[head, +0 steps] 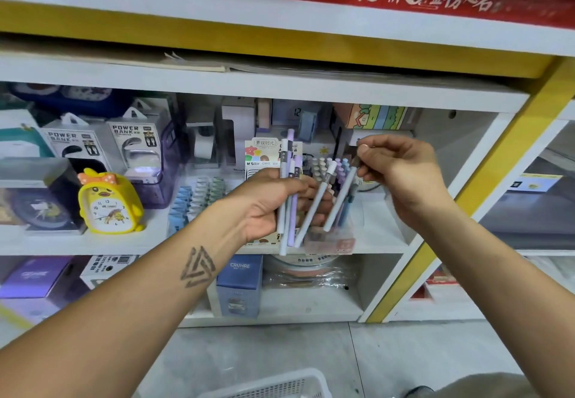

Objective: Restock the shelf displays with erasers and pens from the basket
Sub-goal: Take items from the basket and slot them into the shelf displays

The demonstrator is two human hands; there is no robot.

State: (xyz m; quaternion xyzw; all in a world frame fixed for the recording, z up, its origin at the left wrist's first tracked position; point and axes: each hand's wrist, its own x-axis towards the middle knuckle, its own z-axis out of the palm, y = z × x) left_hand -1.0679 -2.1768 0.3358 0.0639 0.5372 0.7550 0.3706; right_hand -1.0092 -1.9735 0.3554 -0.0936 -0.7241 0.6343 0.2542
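Holding slim white and lilac pens [287,198] in left hand [270,204].

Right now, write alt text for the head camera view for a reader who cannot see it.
A person's left hand grips a bunch of slim white and lilac pens before a white shop shelf, while the right hand pinches one white pen above a clear display box of pastel pens. A yellow duck-shaped alarm clock stands to the left.
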